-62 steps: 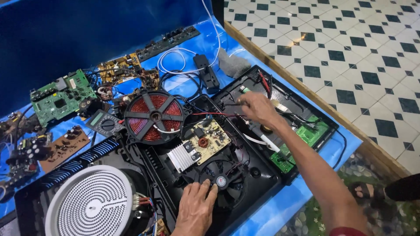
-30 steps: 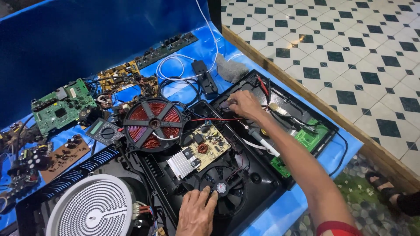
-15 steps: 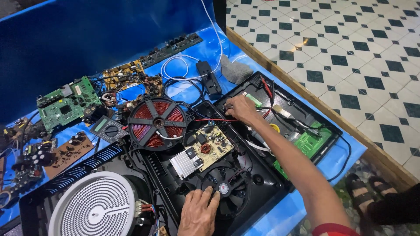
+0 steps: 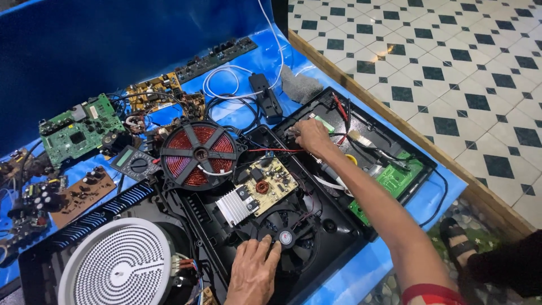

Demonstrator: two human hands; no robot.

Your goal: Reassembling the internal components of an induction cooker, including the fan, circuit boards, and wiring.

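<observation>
1. Black cooker housing [image 4: 339, 231] lies opened up on the blue table [image 4: 372, 265], near its right edge, with its inner parts exposed.
2. Inside it sit a yellowish circuit board [image 4: 271, 182] with a finned silver heat sink [image 4: 234, 204] at its left end, and below them a black fan [image 4: 288, 237].
3. The left hand [image 4: 252, 272] rests palm down on the fan's rim, fingers spread flat and gripping nothing.
4. The right hand [image 4: 311, 135] reaches across to the far part of the housing, fingers bunched together at a bundle of wires; whether they pinch one cannot be told.
5. A thin red wire [image 4: 271, 150] runs from that hand toward the red copper coil [image 4: 197, 153], which lies just left of the board.
6. Right of the arm, a green board [image 4: 398, 178] sits in the housing's right-hand section.
7. A white round heating plate [image 4: 116, 268] lies at the lower left.
8. Loose boards are spread over the table's left side: a green one [image 4: 79, 131], a brown one [image 4: 84, 195] and a yellow one [image 4: 161, 96].
9. A small meter [image 4: 134, 162] lies between the green loose board and the coil.
10. Right of the table lies a tiled floor [image 4: 451, 68] in white with dark diamonds.
</observation>
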